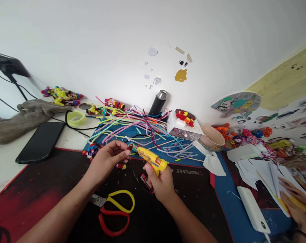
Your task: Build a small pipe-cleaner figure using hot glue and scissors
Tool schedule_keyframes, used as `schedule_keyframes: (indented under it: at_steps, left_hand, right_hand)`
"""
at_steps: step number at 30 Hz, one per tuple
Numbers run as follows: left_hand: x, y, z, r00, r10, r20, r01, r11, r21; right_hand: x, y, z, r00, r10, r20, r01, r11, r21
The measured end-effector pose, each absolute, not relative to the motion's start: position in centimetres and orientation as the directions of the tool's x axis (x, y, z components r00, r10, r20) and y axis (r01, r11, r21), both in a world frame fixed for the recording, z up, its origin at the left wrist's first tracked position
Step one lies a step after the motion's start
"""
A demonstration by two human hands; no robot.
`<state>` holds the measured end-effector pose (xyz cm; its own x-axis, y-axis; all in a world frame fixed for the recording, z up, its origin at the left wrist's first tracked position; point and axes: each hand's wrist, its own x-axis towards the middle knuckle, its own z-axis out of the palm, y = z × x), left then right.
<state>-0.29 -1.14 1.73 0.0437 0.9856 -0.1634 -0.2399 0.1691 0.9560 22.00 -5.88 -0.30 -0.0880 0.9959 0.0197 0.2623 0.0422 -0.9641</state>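
Head view: I see loose pipe cleaners [132, 123] heaped at the back, apparently unused. Colourful figures [62, 97] by the wall look finished. The right hand [160, 182] wraps the yellow glue gun [150, 158]; the left hand [109, 158] pinches a small red piece [130, 147] at its nozzle, between the 2 hands. I judge gluing underway, incomplete.

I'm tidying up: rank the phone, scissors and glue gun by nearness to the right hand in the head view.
1. Glue gun: held in the right hand.
2. Scissors: lying left of that hand.
3. Phone: farther left, past the scissors.
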Motion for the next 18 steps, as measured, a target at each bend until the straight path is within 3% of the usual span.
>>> schedule_keyframes:
  at_steps: [12,18]
  left_hand:
    - [-0.40,-1.25,1.08,0.074,0.987,-0.142,-0.241,0.156,0.958]
    - [-0.42,-1.36,1.22,0.082,0.987,-0.135,-0.239,0.151,0.959]
  right_hand:
    - [21.48,-5.75,-0.51,-0.071,0.997,-0.003,0.304,0.019,-0.953]
    - [21.34,-5.64,-0.12,-0.075,0.997,-0.022,0.231,-0.004,-0.973]
